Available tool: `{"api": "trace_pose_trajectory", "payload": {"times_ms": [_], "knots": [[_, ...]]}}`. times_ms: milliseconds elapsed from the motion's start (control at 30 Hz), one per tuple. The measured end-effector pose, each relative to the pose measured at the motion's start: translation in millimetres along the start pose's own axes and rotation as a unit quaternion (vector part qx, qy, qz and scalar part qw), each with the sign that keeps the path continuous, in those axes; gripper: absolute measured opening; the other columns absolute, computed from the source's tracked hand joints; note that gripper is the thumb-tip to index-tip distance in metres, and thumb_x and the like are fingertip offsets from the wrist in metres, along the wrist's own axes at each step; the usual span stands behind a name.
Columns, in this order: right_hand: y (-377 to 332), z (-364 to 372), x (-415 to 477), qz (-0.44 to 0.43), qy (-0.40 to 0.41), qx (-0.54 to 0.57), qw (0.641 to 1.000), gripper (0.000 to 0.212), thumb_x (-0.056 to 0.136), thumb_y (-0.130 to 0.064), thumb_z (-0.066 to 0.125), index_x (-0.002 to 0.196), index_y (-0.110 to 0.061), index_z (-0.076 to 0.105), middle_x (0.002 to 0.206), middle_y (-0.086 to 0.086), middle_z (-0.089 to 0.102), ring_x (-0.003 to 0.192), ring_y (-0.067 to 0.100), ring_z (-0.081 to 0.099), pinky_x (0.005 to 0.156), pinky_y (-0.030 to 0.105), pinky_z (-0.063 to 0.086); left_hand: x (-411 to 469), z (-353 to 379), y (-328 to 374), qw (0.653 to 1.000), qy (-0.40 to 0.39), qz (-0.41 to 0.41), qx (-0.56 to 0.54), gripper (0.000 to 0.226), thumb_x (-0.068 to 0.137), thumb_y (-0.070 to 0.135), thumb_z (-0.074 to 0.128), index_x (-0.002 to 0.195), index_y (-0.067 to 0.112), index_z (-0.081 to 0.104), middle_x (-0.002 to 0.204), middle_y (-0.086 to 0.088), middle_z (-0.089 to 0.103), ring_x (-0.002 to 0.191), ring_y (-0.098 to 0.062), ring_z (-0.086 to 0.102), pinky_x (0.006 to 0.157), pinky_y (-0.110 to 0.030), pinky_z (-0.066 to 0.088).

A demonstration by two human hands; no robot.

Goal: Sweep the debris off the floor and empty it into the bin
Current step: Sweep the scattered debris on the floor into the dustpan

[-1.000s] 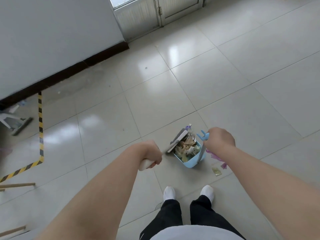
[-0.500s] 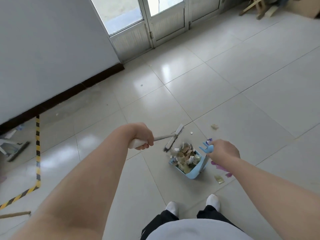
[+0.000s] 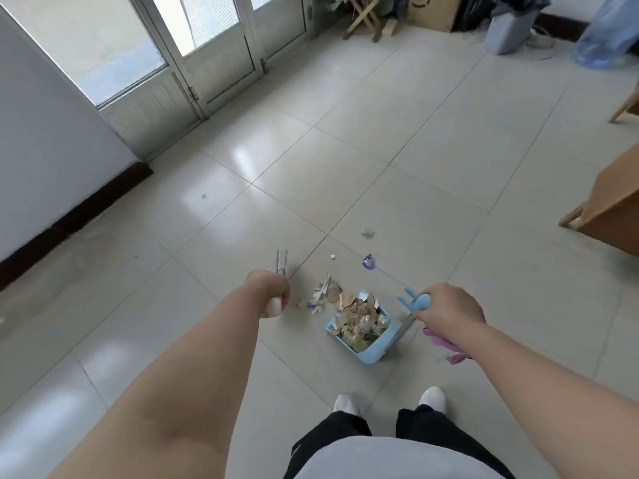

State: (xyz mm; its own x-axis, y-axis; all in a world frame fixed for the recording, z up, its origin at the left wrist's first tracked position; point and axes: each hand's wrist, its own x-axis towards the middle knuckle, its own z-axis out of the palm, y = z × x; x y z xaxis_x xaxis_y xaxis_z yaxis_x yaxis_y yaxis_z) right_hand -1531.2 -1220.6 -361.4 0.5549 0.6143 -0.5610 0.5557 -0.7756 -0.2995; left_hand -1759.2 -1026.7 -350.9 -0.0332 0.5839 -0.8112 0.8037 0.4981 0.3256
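Note:
My left hand (image 3: 271, 292) grips the white handle of a small broom; the broom head (image 3: 281, 261) points away from me, left of the debris. My right hand (image 3: 449, 304) holds the blue handle of a light blue dustpan (image 3: 371, 350) standing on the floor, full of paper and cardboard scraps. A loose pile of scraps (image 3: 325, 295) lies at the pan's mouth. Further out lie a blue plastic bit (image 3: 369, 262), a crumpled wad (image 3: 367, 232) and a white chip (image 3: 333, 257). A grey bin (image 3: 508, 29) stands far at the back right.
Glass doors (image 3: 207, 53) are at the back left, a white wall with dark skirting on the left. A wooden table (image 3: 612, 205) juts in at right. A cardboard box (image 3: 434, 10), wooden stool and blue bag crowd the far corner. Pink scraps (image 3: 449, 350) lie under my right forearm.
The view has tilted up, revealing the bin and far corner. My left hand swung the broom from across the pan's mouth out to the left, its head now pointing away. The dustpan stayed on the floor.

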Motion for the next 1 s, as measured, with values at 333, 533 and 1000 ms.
{"api": "trace_pose_trajectory", "payload": {"times_ms": [333,533,1000], "knots": [[83,0,-35,0.048,0.011,0.005,0.999,0.009,0.075,-0.017,0.066,0.079,-0.025,0.069,0.063,-0.003,0.069,0.061,0.021,0.069,0.051,0.024,0.051,-36,76,-16,0.994,-0.064,-0.041,-0.082,0.011,0.086,-0.005,0.051,0.094,0.002,0.053,0.081,-0.012,0.054,0.058,-0.019,0.051,0.054,-0.025,0.047],[144,-4,-52,0.066,0.017,0.008,0.998,0.012,0.077,-0.018,0.067,0.084,-0.025,0.074,0.068,-0.004,0.067,0.068,0.020,0.066,0.049,0.020,0.040,-73,147,7,0.989,-0.104,-0.019,-0.103,0.011,0.092,-0.003,0.043,0.090,0.006,0.049,0.071,-0.008,0.046,0.054,-0.014,0.045,0.051,-0.021,0.041],[241,-27,-69,0.086,0.050,0.021,0.995,0.012,0.076,-0.017,0.063,0.084,-0.020,0.072,0.067,-0.003,0.061,0.065,0.021,0.058,0.046,0.021,0.033,-103,239,50,0.970,-0.128,-0.023,-0.207,0.010,0.091,0.002,0.046,0.082,0.007,0.048,0.067,-0.007,0.048,0.032,-0.009,0.048,0.031,-0.011,0.040]]}}
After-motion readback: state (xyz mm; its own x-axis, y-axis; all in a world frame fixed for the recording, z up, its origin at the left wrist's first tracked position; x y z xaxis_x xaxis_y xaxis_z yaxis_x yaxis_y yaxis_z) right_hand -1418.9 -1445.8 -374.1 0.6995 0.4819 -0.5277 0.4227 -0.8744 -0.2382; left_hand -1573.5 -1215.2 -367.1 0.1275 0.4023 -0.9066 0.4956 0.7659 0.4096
